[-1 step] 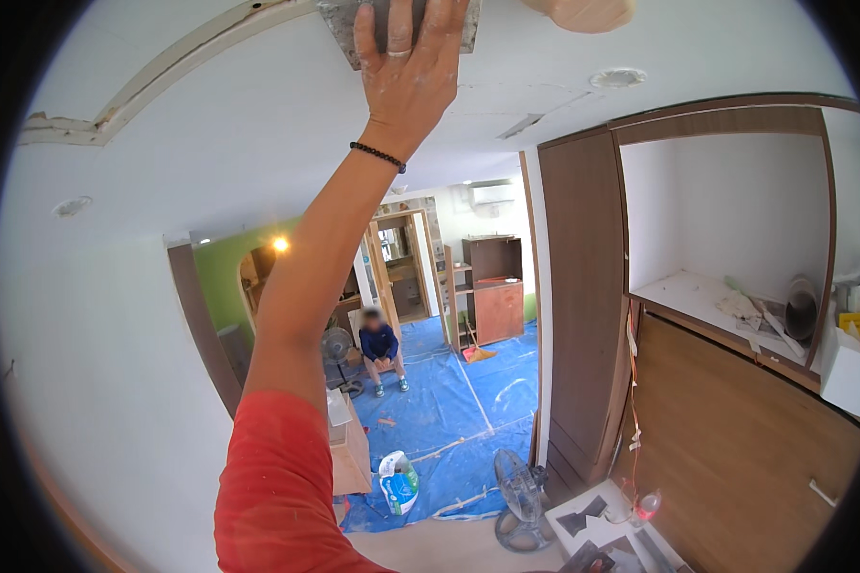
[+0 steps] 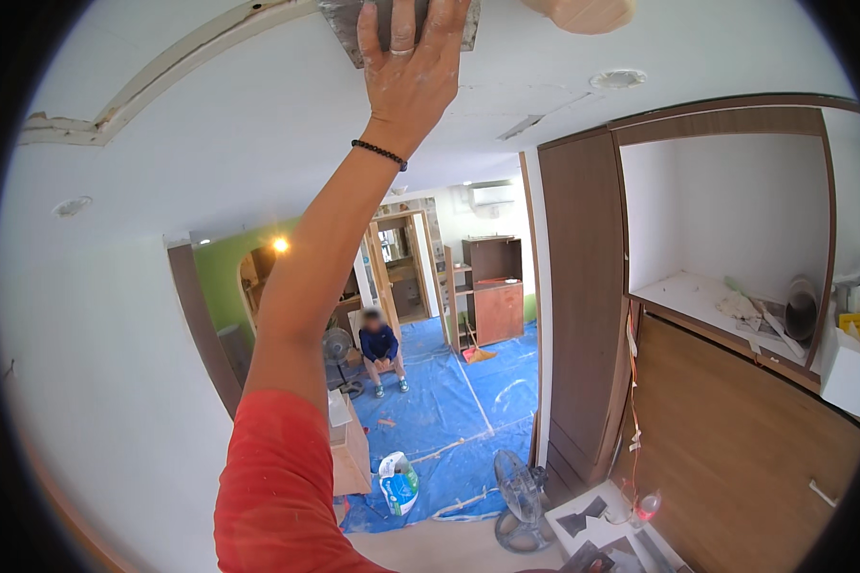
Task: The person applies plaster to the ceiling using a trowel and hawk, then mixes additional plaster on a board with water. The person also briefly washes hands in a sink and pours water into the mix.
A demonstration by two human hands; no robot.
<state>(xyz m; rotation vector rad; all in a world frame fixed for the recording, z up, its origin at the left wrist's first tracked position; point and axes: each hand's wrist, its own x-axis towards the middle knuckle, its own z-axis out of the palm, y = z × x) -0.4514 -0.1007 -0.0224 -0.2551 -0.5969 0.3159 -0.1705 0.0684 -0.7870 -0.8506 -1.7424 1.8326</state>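
Pressing grey sanding block (image 2: 398, 21) flat against white ceiling (image 2: 287, 124), left hand (image 2: 408, 72) fingers spread over its back, ring on one finger, bead bracelet (image 2: 379, 154) at wrist, red sleeve (image 2: 277, 487) below. Right hand: only blurred fragment at top edge, state cannot tell. Block sits beside pale filled joint strip (image 2: 162, 76) curving across ceiling. Step judged: sanding ceiling patch. Next stroke calls for even pressure, block kept flat. Below: seated person (image 2: 380, 349) on blue floor sheet (image 2: 468, 411), floor fan (image 2: 521, 497), brown cabinet (image 2: 583, 286).

Your single head view, tilted up at the ceiling

You look from head height up along your raised left arm, its hand (image 2: 413, 72) close overhead against the white plaster ceiling (image 2: 258, 143); the blue tarpaulin floor (image 2: 449, 401) lies far below.
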